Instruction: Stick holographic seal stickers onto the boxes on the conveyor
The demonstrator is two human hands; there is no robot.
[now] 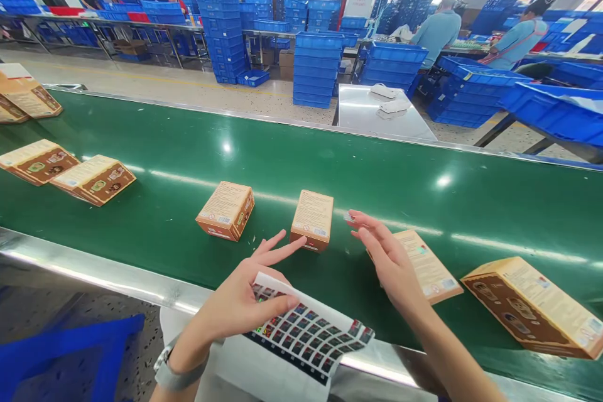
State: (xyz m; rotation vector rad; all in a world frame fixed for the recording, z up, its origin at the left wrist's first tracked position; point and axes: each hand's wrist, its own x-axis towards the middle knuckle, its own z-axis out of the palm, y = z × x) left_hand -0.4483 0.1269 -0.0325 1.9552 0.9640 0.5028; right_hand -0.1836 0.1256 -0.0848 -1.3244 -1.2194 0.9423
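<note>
My left hand grips a sheet of small shiny stickers between thumb and palm. Its index and middle fingers stretch forward, one fingertip at the lower front edge of a tan and brown box. To the right of that box is my right hand, fingers bent, with a small shiny sticker at the fingertips. Partly behind this hand lies another box; a small shiny patch shows on its top. A further box sits left of my left hand's fingers.
A green conveyor belt with metal rails runs across. More boxes lie at its left and right. Beyond it stand a metal table and stacked blue crates. Several people work in the background.
</note>
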